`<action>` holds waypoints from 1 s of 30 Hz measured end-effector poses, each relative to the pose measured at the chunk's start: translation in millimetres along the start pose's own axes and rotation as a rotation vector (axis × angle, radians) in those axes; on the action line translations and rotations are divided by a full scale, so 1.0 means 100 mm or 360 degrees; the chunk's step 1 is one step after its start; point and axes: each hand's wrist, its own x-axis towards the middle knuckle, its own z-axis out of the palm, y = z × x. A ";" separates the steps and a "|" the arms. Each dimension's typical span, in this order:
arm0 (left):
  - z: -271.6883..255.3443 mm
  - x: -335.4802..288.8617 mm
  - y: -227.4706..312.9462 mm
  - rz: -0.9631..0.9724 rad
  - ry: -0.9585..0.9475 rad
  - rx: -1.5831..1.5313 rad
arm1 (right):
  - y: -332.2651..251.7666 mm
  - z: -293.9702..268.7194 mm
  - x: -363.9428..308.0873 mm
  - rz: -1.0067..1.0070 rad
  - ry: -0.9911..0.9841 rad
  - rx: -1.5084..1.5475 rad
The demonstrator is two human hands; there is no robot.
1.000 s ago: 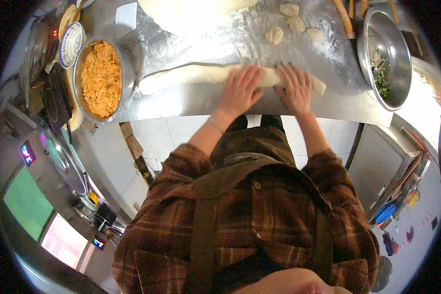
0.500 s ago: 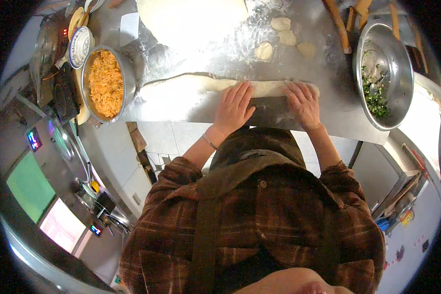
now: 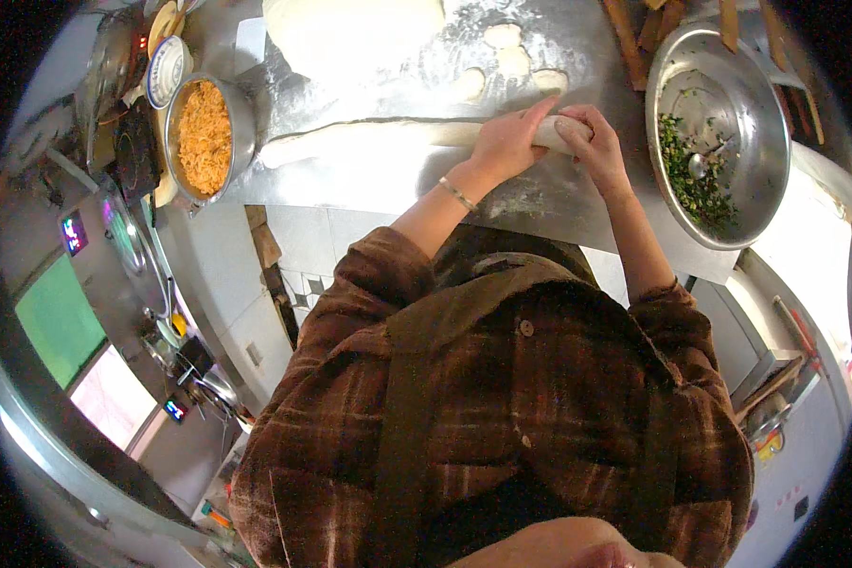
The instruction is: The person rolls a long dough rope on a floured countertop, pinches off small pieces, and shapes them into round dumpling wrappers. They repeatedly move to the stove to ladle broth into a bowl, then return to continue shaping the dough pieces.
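Note:
A long pale dough rope [image 3: 379, 137] lies across the floured metal table, its thin end at the left. My left hand [image 3: 513, 144] is closed round the rope near its right end, thumb raised along the far side. Right beside it, my right hand [image 3: 594, 144] grips the end of the rope between thumb and fingers; part of that end is hidden by the hands. Just beyond them lie small flat dough pieces [image 3: 513, 62], several in all. A large mass of dough [image 3: 350, 36], washed out by glare, rests at the far left.
To the left stands a metal bowl of shredded orange food [image 3: 204, 137], with a patterned white bowl [image 3: 168, 71] behind it. A wide steel basin [image 3: 762, 123] holding chopped greens [image 3: 693, 180] is at the right. Wooden sticks [image 3: 625, 43] lie at the far right. The table's front edge runs near my waist.
Both hands have gone from lying flat on the rope to gripping its right end. My left hand moved right, close to my right hand. The view has shifted somewhat.

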 end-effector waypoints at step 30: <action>0.01 -0.07 -0.04 0.0765 0.0593 0.0251 | -0.55 0.35 -0.41 0.0425 0.0287 0.0284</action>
